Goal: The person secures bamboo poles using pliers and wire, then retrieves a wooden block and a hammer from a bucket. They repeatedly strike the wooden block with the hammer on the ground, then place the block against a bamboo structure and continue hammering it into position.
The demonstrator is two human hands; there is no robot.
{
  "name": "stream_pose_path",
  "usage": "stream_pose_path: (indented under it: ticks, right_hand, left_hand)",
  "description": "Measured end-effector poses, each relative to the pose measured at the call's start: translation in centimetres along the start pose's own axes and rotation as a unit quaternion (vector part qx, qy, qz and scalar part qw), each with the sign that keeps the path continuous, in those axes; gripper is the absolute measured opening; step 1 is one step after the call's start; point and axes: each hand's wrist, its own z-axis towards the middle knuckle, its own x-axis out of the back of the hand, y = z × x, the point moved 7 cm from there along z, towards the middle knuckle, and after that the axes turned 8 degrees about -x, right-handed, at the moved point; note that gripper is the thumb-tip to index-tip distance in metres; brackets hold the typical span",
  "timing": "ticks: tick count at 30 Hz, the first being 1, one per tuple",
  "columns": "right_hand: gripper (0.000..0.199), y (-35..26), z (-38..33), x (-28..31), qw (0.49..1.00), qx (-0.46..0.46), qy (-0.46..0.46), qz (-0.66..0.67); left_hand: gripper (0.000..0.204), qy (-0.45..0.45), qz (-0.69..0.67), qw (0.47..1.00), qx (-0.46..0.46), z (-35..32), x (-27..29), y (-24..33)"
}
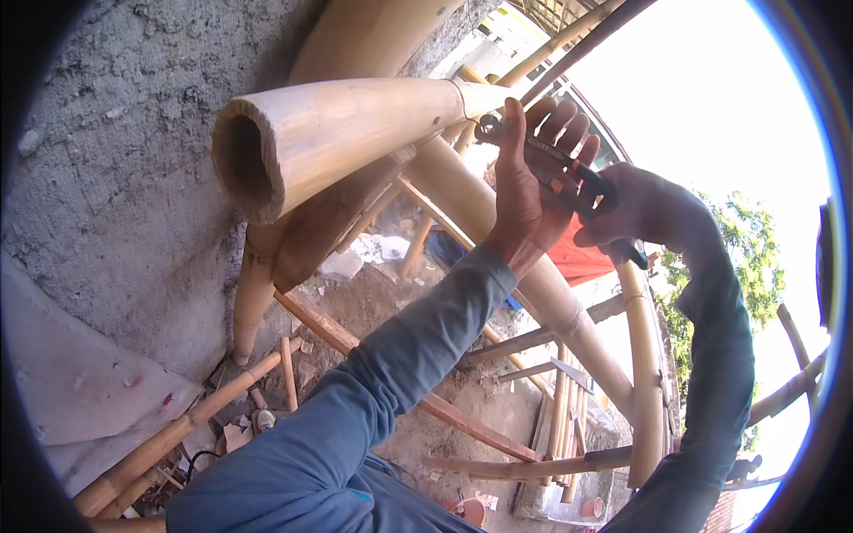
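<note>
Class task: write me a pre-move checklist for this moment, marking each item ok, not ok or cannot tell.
1. Right hand gripping the dark tool: ok, wrapped at its near end.
2. Left hand firmly gripping the tool: not ok, its fingers are spread.
3. Tool's tip seated on the bamboo pole: cannot tell, contact is hidden.
4. Hand protection: not ok, both hands are bare.
5. Ground below tidy: not ok, pale rubble lies there.

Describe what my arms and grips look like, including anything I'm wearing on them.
Your left sleeve and right sleeve are long, creased blue-grey cloth, the right looking darker. Your left grip and right grip are bare, without gloves.
</note>
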Motion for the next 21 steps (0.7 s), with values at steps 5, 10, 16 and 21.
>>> stream_pose_path:
  ticks: [5, 10, 16, 21]
  right_hand:
    - [0.023, -0.6, -3.5, -1.6, 0.798, 0.170, 0.507, -0.279]
    - [0.020, -0.8, -1.6, -0.9, 0.842, 0.146, 0.465, -0.231]
    - [0.036, -0.4, -0.2, -0.3, 0.928, 0.198, 0.309, -0.068]
    - [0.025, -0.1, -1.5, -2.6, 0.785, 0.176, 0.559, -0.200]
  left_hand:
    - [0.055, 0.089, 0.061, 0.993, -0.043, 1.2, 0.4, -0.8]
    - [0.040, 0.045, 0.112, 0.990, -0.078, -0.9, -1.7, 1.5]
    - [0.040, -0.001, 0.021, 0.999, -0.026, 0.9, 0.0, 0.3]
    - [0.034, 0.099, 0.061, 0.992, -0.046, -0.1, -1.3, 0.3]
